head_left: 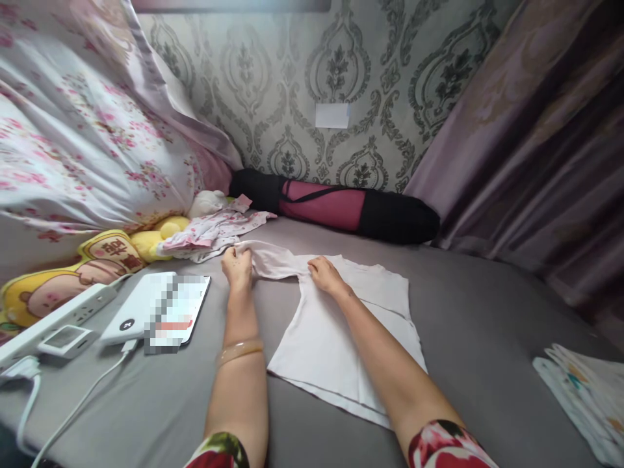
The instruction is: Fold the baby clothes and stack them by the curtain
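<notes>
A white long-sleeved shirt (336, 338) lies spread on the grey bed sheet, its hem toward me. One sleeve stretches out to the left. At that sleeve's cuff end, my left hand (237, 265) is closed on the fabric, with a bangle on the wrist. My right hand (326, 275) pinches the cloth where the sleeve joins the body, near the shoulder. The right forearm crosses over the shirt and covers part of it. No second sleeve shows stretched out on the right side.
Left of the shirt lie a white power bank (141, 305), a phone-like device (195, 305), a power strip (92, 302), a plush toy (73, 279) and patterned clothes (214, 231). A black and pink long bag (322, 207) rests by the wall. Folded clothes (585, 390) sit at right.
</notes>
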